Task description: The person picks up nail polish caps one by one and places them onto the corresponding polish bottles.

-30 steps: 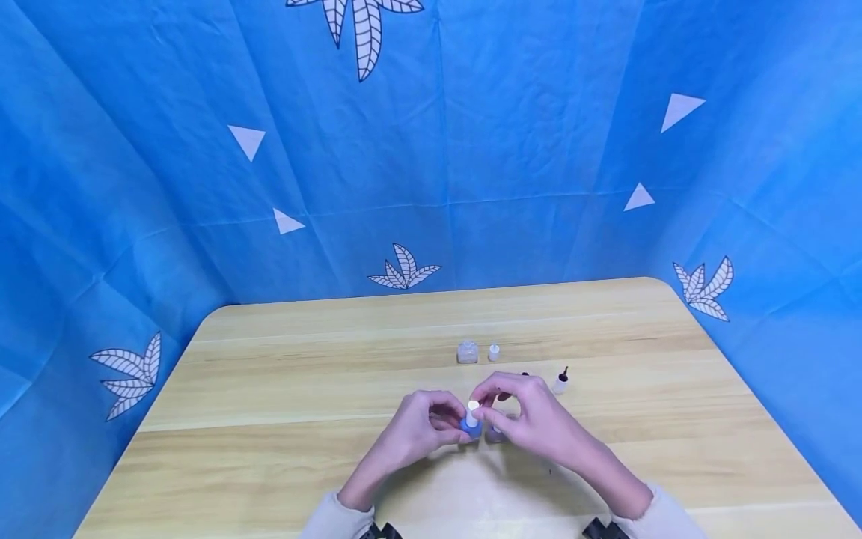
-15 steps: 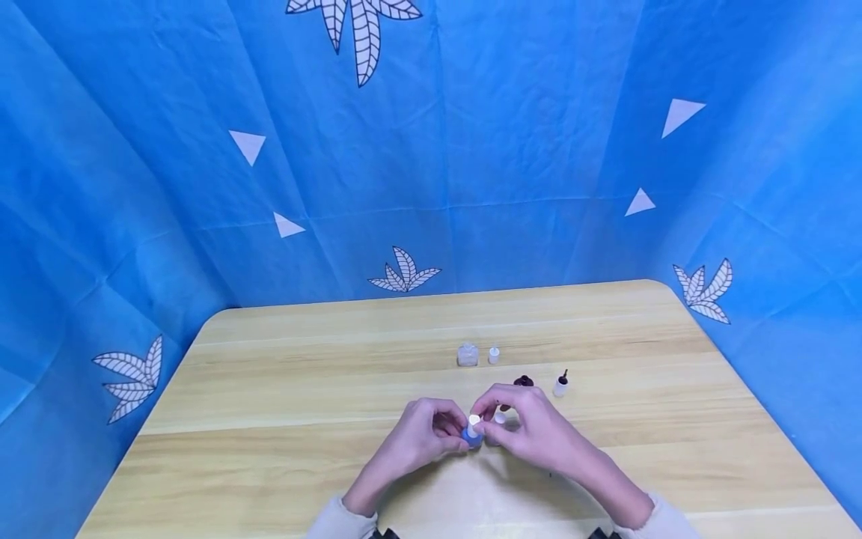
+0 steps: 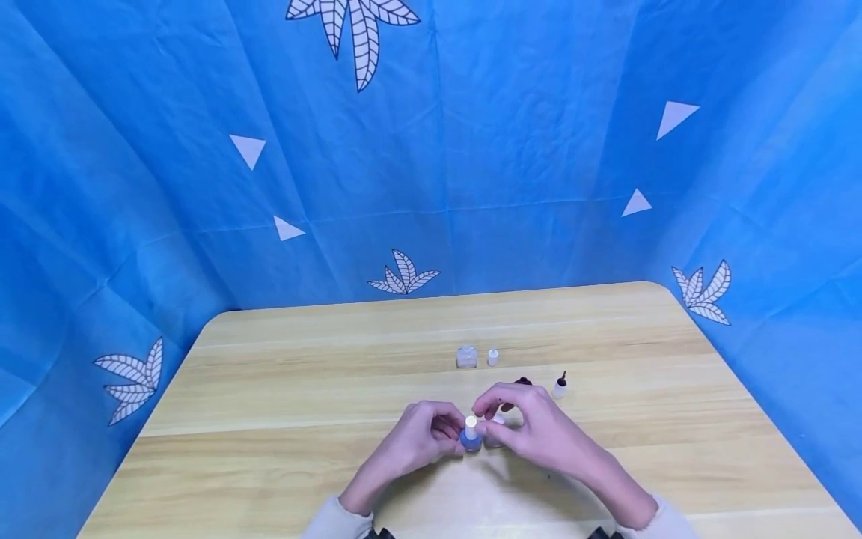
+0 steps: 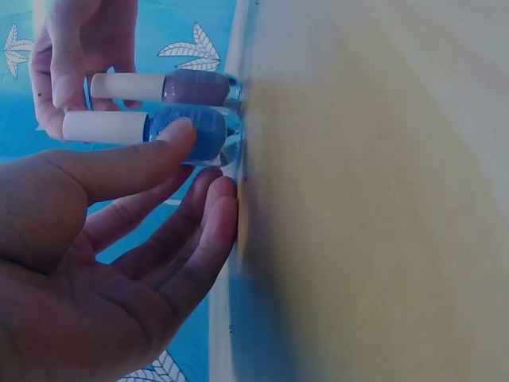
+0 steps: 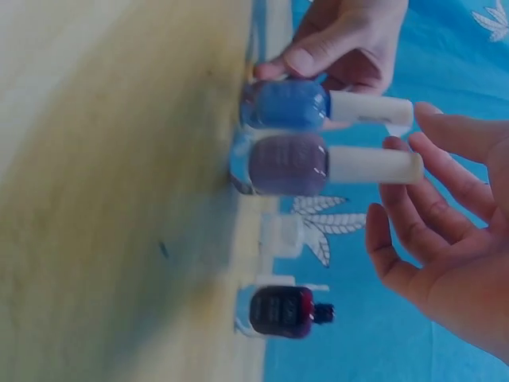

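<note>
A blue nail polish bottle (image 3: 471,442) with a white cap (image 3: 471,425) stands upright on the table between the hands. Close on its right stands a mauve nail polish bottle (image 5: 288,165), also capped in white and partly behind the right hand in the head view. My left hand (image 3: 424,433) is around the blue bottle's left side, fingers loosely bent; its thumb overlaps the glass in the left wrist view but looks apart in the right wrist view. My right hand (image 3: 528,428) hovers with spread fingers by the caps, its thumb tip beside the blue bottle's cap.
An uncapped dark red polish bottle (image 5: 282,311) stands beyond the right hand. Right of it, a white cap (image 3: 560,389) rests with its dark brush up. Farther back are a clear bottle (image 3: 467,357) and a small white cap (image 3: 494,357). A blue curtain (image 3: 431,150) hangs behind the table.
My right fingers have come off the blue bottle's cap and spread a little. My left thumb has drawn slightly back, so more of the blue bottle shows.
</note>
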`<state>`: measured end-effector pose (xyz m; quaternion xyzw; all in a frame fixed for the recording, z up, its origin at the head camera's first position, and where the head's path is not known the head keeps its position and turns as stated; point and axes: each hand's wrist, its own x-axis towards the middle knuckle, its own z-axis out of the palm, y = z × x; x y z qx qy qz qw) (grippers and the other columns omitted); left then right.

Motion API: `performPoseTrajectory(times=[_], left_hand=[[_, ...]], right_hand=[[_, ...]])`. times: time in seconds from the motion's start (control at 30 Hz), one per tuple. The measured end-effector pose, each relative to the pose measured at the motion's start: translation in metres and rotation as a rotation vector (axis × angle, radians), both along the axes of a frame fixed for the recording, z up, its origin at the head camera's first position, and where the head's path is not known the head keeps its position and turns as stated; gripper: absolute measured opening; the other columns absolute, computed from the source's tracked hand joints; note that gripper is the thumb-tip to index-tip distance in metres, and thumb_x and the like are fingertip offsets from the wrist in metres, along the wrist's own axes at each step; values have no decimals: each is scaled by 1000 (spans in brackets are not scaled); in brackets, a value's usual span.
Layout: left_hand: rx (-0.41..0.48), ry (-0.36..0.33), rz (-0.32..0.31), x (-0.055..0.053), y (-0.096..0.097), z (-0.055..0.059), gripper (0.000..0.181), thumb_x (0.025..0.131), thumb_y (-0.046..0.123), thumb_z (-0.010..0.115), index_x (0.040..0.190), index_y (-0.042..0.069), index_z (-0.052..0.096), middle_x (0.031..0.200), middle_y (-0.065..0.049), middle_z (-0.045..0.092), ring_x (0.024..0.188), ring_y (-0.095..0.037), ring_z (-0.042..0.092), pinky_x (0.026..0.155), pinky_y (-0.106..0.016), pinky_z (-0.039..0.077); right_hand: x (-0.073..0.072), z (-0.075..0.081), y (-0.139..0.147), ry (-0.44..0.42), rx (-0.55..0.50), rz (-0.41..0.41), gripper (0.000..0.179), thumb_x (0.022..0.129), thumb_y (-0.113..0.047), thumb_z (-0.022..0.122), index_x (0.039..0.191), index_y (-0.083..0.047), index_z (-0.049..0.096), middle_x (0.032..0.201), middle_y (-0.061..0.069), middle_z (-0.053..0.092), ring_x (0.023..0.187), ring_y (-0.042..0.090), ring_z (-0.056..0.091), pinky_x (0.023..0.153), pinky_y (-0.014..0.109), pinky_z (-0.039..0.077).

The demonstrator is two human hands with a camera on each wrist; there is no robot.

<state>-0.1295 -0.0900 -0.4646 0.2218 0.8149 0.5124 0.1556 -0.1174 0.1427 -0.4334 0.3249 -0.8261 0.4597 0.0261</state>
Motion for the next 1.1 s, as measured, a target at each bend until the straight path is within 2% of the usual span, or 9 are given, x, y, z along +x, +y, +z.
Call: performPoseTrajectory(times=[0.13, 0.23, 0.47, 0.63, 0.87, 1.1], left_hand=[[-19, 18, -21, -3, -4, 4, 27, 78, -13, 79, 96, 5, 74, 89, -2, 72, 79, -13, 69, 74, -21, 61], [-20, 26, -14, -7, -8, 10, 27, 80, -14, 77, 101, 4, 74, 95, -7, 73, 85, -18, 71, 77, -20, 60], [-7, 66, 58, -21, -3, 21, 20, 90, -5, 72, 109, -1, 73, 105, -15, 73, 95, -20, 70, 82, -21, 59], [40, 59, 97, -30, 11, 23, 19, 92, -1, 73, 111, 0, 73, 107, -12, 73, 98, -18, 68, 83, -21, 60], [98, 64, 59, -45, 31, 22, 21, 89, 0, 78, 110, 3, 75, 106, -8, 72, 98, -19, 68, 83, -22, 60], [207, -7, -38, -59, 41, 16, 28, 87, -3, 78, 114, -5, 71, 114, -14, 70, 108, -39, 67, 90, -24, 59]], right_hand=[[-1, 6, 7, 46, -6, -33, 15, 91, -17, 80, 104, -24, 73, 99, -13, 73, 91, 8, 67, 82, 34, 60], [-3, 13, 13, 78, -29, -56, 15, 92, -16, 78, 104, -23, 73, 98, -14, 73, 89, 8, 68, 81, 30, 60], [-6, 32, 36, 103, -81, -150, 18, 94, -10, 76, 107, -21, 74, 99, -9, 74, 88, 10, 69, 79, 28, 60], [-8, 40, 57, 90, -74, -237, 19, 95, -9, 75, 110, -21, 74, 105, -10, 74, 91, 11, 70, 82, 21, 58], [-13, 42, 84, 98, -76, -320, 21, 93, -4, 75, 110, -16, 74, 104, -8, 73, 93, 12, 70, 85, 16, 55], [-22, 36, 102, 49, -58, -296, 26, 93, -2, 75, 117, -11, 69, 107, 1, 72, 94, 13, 69, 84, 16, 56]])
